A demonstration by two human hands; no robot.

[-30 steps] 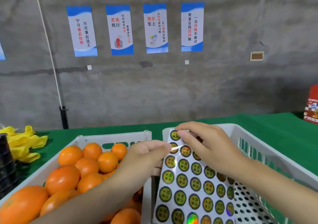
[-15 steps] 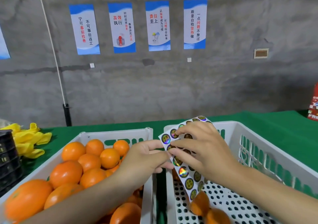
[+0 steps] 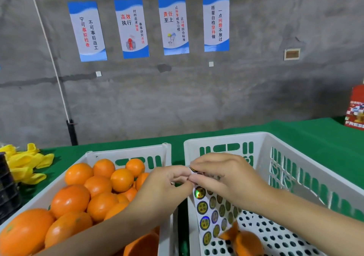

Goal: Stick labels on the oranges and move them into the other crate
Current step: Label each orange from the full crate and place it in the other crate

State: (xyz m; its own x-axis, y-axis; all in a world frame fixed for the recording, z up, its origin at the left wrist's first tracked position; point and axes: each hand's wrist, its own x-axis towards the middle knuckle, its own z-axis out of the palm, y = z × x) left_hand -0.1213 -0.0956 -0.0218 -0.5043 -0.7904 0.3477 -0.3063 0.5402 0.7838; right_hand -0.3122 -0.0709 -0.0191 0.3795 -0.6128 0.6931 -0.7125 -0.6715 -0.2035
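A white sheet of round holographic labels (image 3: 211,214) hangs over the near-left corner of the right white crate (image 3: 307,181). My right hand (image 3: 226,179) grips the top of the sheet. My left hand (image 3: 167,185) pinches the sheet's top edge, its fingertips against the right hand's. The left white crate (image 3: 126,154) is heaped with several oranges (image 3: 98,188). An orange (image 3: 243,241) lies on the perforated floor of the right crate, partly behind the sheet.
Both crates stand side by side on a green tablecloth (image 3: 319,135). Yellow gloves (image 3: 23,163) lie at the far left beside a dark stack (image 3: 6,186). A red box (image 3: 356,108) stands at the right edge. A concrete wall with posters is behind.
The label sheet has dropped lower and now hangs down into the right crate. Both hands have closed together at its top edge.
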